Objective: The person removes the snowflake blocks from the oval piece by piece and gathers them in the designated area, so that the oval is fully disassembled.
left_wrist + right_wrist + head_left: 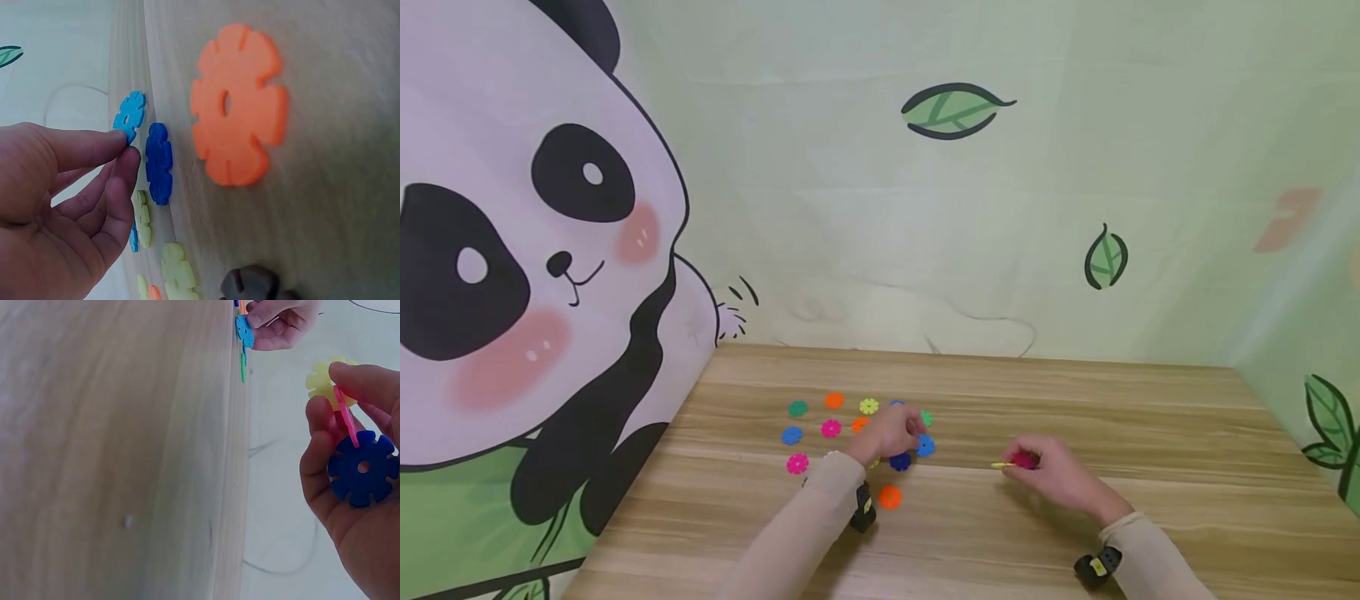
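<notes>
My left hand (889, 433) pinches a light blue flower-shaped plastic disc (134, 107) between thumb and fingertip, at the right side of a group of such discs on the table. A dark blue disc (159, 164) lies just beside those fingers. Off to the right, my right hand (1060, 475) holds several slotted discs joined together. They are a yellow disc (320, 384) under the thumb, a pink disc (347, 417) edge-on in the middle, and a dark blue disc (363, 478) against the palm side.
Discs in several colours lie spread left of my left hand, among them a green disc (797, 408) and a pink disc (797, 463). An orange disc (891, 497) lies nearer me, close to the left wrist. A wall with a panda picture (625, 317) borders the wooden table (1150, 417).
</notes>
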`<state>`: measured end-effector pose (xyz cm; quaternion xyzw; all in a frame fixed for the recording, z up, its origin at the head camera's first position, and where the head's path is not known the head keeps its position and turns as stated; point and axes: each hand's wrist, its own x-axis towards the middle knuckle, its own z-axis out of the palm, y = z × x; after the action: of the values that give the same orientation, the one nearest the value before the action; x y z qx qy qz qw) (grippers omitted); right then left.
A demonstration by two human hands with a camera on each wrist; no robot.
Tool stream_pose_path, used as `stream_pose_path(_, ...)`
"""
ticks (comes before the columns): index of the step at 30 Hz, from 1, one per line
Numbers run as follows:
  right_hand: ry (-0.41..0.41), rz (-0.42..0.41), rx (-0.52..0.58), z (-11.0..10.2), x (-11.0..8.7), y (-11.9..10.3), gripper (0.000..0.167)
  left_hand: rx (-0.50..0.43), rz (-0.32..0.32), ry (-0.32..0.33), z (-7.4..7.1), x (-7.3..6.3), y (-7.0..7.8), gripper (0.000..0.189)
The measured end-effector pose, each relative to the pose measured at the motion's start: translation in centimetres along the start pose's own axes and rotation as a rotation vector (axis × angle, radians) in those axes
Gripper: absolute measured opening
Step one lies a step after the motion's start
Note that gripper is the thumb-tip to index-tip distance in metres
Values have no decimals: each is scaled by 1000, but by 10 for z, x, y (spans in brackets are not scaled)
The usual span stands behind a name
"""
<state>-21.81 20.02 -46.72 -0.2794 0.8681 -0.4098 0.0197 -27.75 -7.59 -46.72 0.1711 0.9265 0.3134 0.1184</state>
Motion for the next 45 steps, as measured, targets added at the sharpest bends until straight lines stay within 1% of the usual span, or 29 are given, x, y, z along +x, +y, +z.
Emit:
stream_pose_path(6, 5, 4, -14, 0, 0, 1, 9, -1, -1, 13, 0, 0, -1, 10)
stream_pose_path(9, 16, -10, -15, 0, 0, 2, 11, -2, 18, 21, 0, -2, 0, 10)
stream_pose_path(12, 27, -26, -14, 0, 1, 0, 13, -7, 54, 27, 1, -6, 5, 11)
stream_pose_path(13, 29, -30, -12, 0, 1, -1, 12, -5, 64, 24, 1, -8, 7, 11)
stream_pose_path(15, 27, -36, -5, 0, 2, -2, 12, -38, 79, 8, 4, -12, 13, 11)
stream_pose_path(19, 22, -30, 9, 0, 2, -2, 11, -110, 127, -7, 13, -19, 25, 10)
stream_pose_path(20, 22, -24, 11, 0, 3, -3, 10, -136, 138, -11, 15, -20, 28, 11)
stream_pose_path(22, 20, -16, 10, 0, 3, -3, 10, -145, 174, -9, 22, -22, 34, 16)
stream_pose_path(26, 12, -8, 6, 1, 5, -3, 10, -169, 218, -23, 33, -24, 45, 24)
stream_pose_path(28, 8, -14, 0, 1, 5, -3, 11, -183, 242, -19, 36, -25, 50, 22)
stream_pose_path(30, 6, -23, -3, 1, 7, -3, 11, -223, 258, -8, 38, -26, 55, 18)
stream_pose_path(34, 6, -52, -9, 1, 8, -4, 10, -265, 283, 31, 41, -26, 62, 11)
stream_pose_path(36, 15, -62, -11, 1, 8, -6, 10, -268, 293, 53, 43, -25, 63, 11)
stream_pose_path(39, 27, -63, -12, 2, 8, -7, 11, -239, 308, 80, 44, -25, 64, 10)
stream_pose_path(42, 25, -50, -11, 1, 9, -9, 10, -197, 322, 98, 44, -24, 64, 9)
stream_pose_path(45, 17, -43, 4, 1, 8, -10, 8, -165, 317, 101, 43, -25, 63, 8)
